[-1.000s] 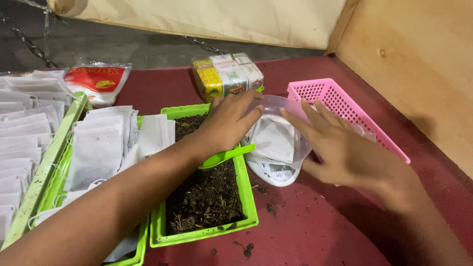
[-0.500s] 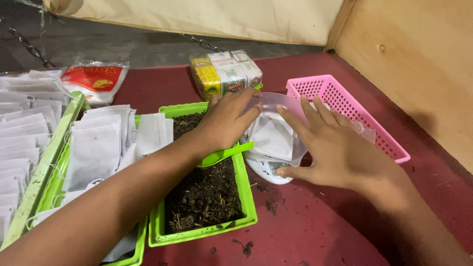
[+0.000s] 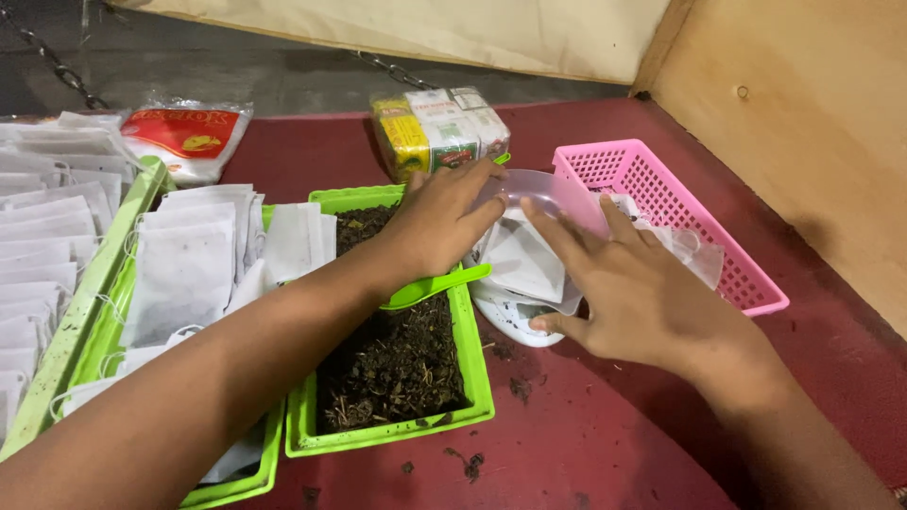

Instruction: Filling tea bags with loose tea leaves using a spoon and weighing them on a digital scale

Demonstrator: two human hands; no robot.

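Red tabletop carries a white scale (image 3: 515,316) where the left hand (image 3: 439,227) and right hand (image 3: 628,293), fingers spread flat, steady a clear bowl (image 3: 529,194) so its paper sachet (image 3: 524,260) stays put.

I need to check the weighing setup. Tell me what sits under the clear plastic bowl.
Under the clear plastic bowl a white scale shows at its front edge. A white paper bag lies inside the bowl. Both hands, left hand and right hand, cover the rest.
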